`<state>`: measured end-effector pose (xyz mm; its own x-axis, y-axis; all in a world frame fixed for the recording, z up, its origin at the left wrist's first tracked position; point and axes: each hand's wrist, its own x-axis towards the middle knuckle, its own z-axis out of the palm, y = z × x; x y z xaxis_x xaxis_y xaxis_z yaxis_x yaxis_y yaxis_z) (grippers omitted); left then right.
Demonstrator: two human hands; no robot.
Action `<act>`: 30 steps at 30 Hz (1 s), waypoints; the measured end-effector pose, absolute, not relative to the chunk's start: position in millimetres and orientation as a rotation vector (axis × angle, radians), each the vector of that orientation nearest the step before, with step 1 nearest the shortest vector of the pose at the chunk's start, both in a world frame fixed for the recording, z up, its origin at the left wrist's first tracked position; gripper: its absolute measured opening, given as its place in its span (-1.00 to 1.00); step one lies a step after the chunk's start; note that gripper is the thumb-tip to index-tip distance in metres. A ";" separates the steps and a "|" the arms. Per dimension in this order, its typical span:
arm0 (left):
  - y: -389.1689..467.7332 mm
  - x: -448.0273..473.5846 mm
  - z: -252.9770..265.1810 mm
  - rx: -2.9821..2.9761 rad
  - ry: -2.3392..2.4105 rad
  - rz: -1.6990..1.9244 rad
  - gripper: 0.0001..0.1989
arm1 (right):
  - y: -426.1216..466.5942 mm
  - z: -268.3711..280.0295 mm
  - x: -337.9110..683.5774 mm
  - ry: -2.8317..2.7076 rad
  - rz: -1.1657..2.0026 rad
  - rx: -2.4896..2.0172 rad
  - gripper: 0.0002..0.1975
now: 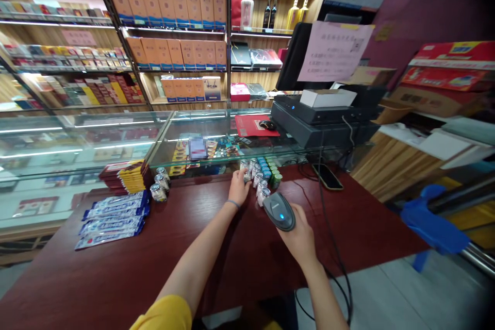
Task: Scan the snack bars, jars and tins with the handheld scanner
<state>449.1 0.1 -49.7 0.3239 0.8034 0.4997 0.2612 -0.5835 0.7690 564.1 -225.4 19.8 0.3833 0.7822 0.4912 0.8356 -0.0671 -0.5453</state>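
My left hand (238, 188) reaches over the dark red counter, its fingers closed around a small pale container (246, 176) at the left end of a cluster. Beside it stand rows of similar small pale containers (261, 185), then blue ones (265, 169) and green-topped ones (275, 177). A grey barcode scanner (280, 211) with a lit blue light is gripped in my right hand (301, 234), just in front of the cluster. From the scanner side, a black cable (328, 221) hangs over the counter.
Left on the counter (185, 247) lie blue-and-white packets (112, 219), yellow packs (133, 176) and more small containers (159, 188). A phone (328, 176) rests at right among cables. Behind stands a glass display case (201, 124) with a register (309, 124). A blue stool (433, 221) is at right.
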 end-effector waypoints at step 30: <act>-32.1 232.4 -32.9 1.109 0.826 1.246 -0.39 | -125.5 4.0 455.9 -1.944 -0.029 -1.670 -0.69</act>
